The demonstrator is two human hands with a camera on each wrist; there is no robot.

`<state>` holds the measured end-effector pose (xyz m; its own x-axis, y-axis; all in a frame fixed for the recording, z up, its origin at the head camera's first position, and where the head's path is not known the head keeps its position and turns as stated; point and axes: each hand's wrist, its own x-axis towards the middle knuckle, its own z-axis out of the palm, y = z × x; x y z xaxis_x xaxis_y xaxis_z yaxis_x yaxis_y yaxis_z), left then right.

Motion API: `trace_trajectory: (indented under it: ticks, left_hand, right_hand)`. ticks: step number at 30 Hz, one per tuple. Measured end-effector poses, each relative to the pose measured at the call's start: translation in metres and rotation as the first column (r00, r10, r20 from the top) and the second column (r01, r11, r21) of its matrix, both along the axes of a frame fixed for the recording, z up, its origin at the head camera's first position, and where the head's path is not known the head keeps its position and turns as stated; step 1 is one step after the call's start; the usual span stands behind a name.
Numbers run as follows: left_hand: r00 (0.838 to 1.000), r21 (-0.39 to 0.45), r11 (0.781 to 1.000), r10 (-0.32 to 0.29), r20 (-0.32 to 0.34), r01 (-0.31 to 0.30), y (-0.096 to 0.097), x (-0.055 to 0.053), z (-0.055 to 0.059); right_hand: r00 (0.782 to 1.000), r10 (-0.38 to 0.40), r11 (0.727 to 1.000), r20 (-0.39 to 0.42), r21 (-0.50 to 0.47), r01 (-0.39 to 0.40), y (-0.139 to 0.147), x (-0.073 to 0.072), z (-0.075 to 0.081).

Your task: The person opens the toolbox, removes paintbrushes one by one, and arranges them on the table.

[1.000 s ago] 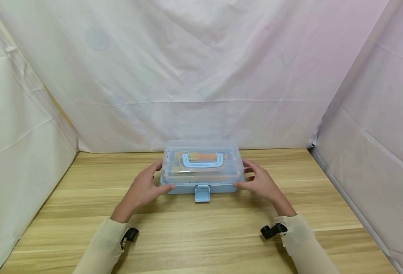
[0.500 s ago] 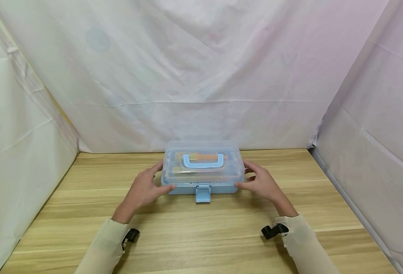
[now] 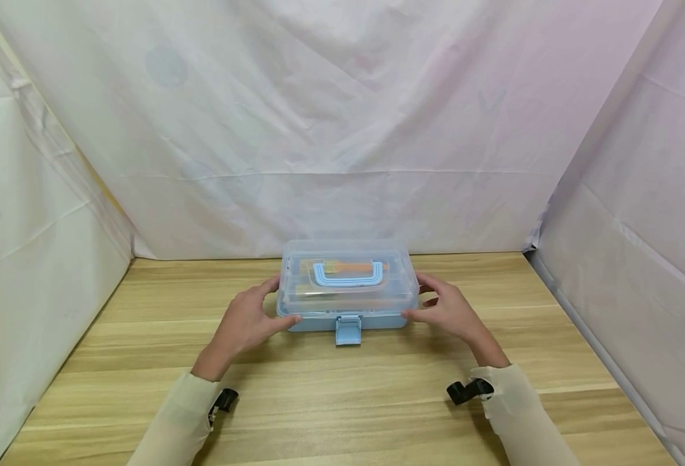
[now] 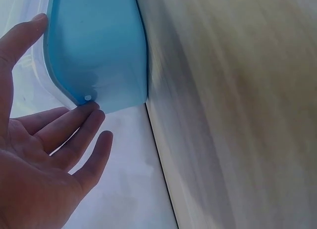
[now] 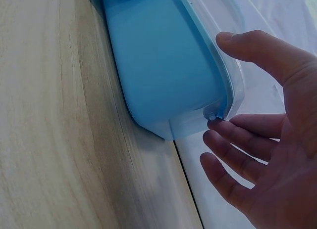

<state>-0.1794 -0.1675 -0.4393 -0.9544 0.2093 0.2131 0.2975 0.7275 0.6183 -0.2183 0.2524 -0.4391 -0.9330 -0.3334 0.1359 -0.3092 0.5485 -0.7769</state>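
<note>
A light-blue plastic toolbox (image 3: 319,323) with a clear lid stands on the table near the back cloth. Its blue carry handle (image 3: 348,281) lies on the lid, and the front latch (image 3: 348,331) hangs down unfastened. Through the lid shows an orange-handled brush (image 3: 356,266); other contents are blurred. My left hand (image 3: 249,320) holds the box's left end, thumb at the front corner and fingers along the side. At the opposite end my right hand (image 3: 445,310) grips in the same way. Both wrist views show thumbs and fingertips at the rim of the blue base (image 4: 99,51).
The wood-grain table (image 3: 342,401) stretches in front of the box. White cloth (image 3: 342,129) hangs close behind it, with more cloth on the left and right. A small black wrist camera (image 3: 223,401) sits on each sleeve.
The toolbox has slid slightly to the right, both hands moving along with it. Their hold looks the same, and the latch still hangs down.
</note>
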Motion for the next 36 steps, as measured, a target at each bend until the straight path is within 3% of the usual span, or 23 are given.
trace_trajectory:
  ticks: [19,36]
  left_hand:
    - [0.996,-0.033,0.999,-0.012,0.084,0.015,-0.0059,-0.0023,-0.0009]
    - [0.999,-0.076,0.997,0.004,0.054,0.000,-0.0068,-0.0016,-0.0013]
  right_hand:
    - [0.998,0.054,0.998,0.041,-0.017,-0.053,0.0044,-0.0007,-0.0002]
    - [0.998,0.056,0.998,0.031,-0.020,-0.056,0.0056,0.0004,-0.0009]
